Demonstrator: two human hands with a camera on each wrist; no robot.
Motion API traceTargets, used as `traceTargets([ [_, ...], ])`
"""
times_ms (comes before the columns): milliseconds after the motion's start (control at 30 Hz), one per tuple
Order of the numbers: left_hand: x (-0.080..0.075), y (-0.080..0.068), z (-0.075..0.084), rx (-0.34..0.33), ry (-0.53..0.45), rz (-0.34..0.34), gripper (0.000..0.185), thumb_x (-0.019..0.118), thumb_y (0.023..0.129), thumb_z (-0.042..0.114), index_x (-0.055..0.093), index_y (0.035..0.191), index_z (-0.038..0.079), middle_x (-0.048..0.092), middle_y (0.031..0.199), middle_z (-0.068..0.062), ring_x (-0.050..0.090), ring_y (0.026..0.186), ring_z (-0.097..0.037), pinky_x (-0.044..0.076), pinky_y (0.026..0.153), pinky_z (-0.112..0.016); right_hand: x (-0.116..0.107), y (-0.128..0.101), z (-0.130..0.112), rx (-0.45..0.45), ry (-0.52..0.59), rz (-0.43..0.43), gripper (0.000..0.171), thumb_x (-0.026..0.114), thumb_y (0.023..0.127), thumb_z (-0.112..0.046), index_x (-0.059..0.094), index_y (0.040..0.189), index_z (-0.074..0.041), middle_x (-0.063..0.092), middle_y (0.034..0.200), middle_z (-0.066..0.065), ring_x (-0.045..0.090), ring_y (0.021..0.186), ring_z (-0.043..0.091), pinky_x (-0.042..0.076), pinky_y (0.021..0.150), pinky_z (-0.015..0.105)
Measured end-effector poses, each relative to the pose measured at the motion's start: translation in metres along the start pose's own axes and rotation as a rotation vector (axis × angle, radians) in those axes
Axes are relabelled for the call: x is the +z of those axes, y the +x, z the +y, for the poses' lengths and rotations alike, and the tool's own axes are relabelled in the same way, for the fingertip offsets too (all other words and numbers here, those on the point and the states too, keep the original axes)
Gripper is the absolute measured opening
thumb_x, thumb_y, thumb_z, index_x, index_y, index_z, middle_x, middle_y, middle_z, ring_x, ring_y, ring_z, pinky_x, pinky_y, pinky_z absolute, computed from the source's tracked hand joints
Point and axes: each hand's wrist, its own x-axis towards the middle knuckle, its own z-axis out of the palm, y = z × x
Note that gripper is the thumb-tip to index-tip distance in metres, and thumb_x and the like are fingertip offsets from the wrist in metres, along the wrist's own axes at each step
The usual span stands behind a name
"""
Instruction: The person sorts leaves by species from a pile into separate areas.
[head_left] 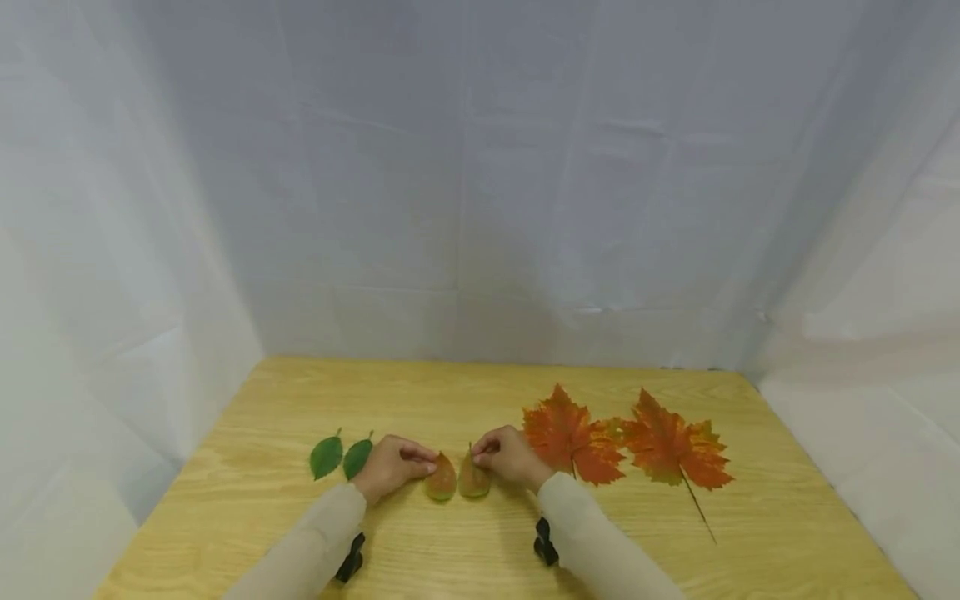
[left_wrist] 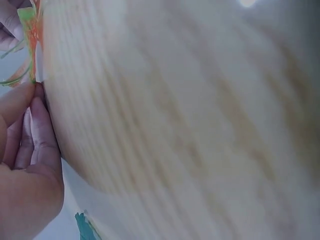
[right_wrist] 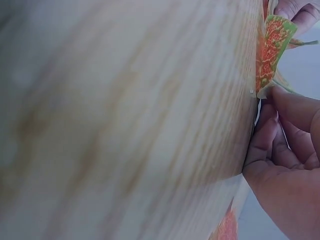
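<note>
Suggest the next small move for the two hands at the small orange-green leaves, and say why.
Probably let go and draw both hands back. The left hand and right hand each pinch one small orange-green leaf; these already lie flat, side by side on the table, like the green pair and maple pair.

staged recording booth, pale wooden table [head_left: 750,550], white draped sheets [head_left: 480,167] closing in three sides
</note>
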Motion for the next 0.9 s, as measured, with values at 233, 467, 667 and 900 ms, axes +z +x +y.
traceTargets([
  [233,-0.002,0.001,-0.005,-0.014,0.023,-0.013,0.016,0.076,0.082,0.013,0.076,0.096,0.004,0.073,0.094,-0.009,0.065,0.087,-0.017,0.053,0.08,-0.035,0.001,-0.001,0.0,0.01,-0.015,0.008,0.005,0.07,0.085,-0.002,0.072,0.089,0.001,0.069,0.082,0.006,0.059,0.072,0.007,0.051,0.065,0.022],
  [467,-0.006,0.0,-0.002,0.018,0.019,-0.052,0.018,0.076,0.082,0.014,0.076,0.095,0.002,0.073,0.095,-0.011,0.065,0.091,-0.022,0.052,0.085,-0.042,0.001,-0.002,-0.001,0.021,0.005,0.012,0.008,0.07,0.085,-0.003,0.072,0.091,0.002,0.07,0.085,0.009,0.061,0.075,0.011,0.052,0.067,0.022],
  [667,-0.007,-0.002,0.006,0.046,0.079,-0.054,0.018,0.075,0.082,0.013,0.075,0.097,0.002,0.073,0.096,-0.011,0.066,0.091,-0.023,0.053,0.084,-0.041,-0.002,-0.004,0.0,0.005,-0.013,0.007,0.013,0.07,0.087,-0.007,0.072,0.097,0.001,0.07,0.091,0.01,0.063,0.08,0.014,0.053,0.071,0.026],
  [900,-0.025,-0.008,0.026,0.099,0.176,-0.049,0.02,0.073,0.084,0.008,0.073,0.102,-0.001,0.071,0.096,-0.01,0.066,0.083,-0.019,0.056,0.07,-0.031,-0.039,-0.016,-0.003,0.006,-0.062,0.039,0.023,0.063,0.094,-0.015,0.069,0.111,-0.001,0.069,0.098,0.006,0.062,0.083,0.015,0.053,0.07,0.028],
])
